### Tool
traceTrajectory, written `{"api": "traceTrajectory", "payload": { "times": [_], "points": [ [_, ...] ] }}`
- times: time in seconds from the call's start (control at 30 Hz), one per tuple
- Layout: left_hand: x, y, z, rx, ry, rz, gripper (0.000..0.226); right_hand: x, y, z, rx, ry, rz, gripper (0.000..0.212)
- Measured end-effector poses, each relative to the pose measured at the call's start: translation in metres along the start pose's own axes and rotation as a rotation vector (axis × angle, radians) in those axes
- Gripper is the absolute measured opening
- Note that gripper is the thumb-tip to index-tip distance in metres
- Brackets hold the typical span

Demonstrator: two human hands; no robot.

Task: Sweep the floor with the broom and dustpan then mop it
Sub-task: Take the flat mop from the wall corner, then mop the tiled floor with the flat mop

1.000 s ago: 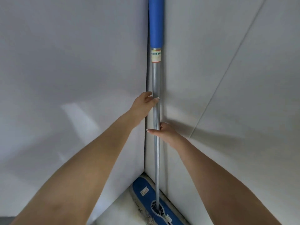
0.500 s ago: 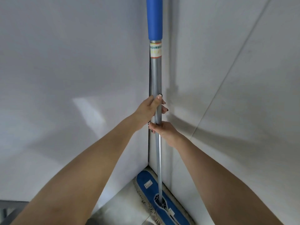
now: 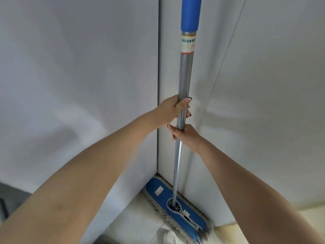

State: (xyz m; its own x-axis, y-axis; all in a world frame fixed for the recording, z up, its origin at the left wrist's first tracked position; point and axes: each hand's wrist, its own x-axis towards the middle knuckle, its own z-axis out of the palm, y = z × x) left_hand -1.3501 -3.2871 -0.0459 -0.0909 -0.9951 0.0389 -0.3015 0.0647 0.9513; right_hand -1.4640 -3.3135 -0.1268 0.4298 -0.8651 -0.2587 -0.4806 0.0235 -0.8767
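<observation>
Both hands grasp the pole point(image 3: 184, 76) at frame centre, left hand point(image 3: 173, 110) above right hand point(image 3: 186, 136); mop head point(image 3: 175, 205) sits low in the wall corner point(image 3: 157, 85).

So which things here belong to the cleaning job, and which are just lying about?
Job: blue flat mop head; its metal handle, gripped by the left hand above and the right hand below.
Lying about: white object at the bottom edge, unidentifiable; dark grey thing at far left.
</observation>
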Motion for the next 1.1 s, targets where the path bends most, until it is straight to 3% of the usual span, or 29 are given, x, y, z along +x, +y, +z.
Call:
{"api": "traceTrajectory", "payload": {
  "times": [0.33,1.1],
  "points": [
    [-0.041,0.067,0.018,0.082,-0.085,0.129,0.027,-0.074,-0.024,-0.015,0.083,0.187,-0.083,0.039],
    [-0.201,0.188,0.142,0.115,0.191,0.169,0.032,-0.279,-0.024,-0.06,0.103,0.126,-0.265,0.038]
  ]
}}
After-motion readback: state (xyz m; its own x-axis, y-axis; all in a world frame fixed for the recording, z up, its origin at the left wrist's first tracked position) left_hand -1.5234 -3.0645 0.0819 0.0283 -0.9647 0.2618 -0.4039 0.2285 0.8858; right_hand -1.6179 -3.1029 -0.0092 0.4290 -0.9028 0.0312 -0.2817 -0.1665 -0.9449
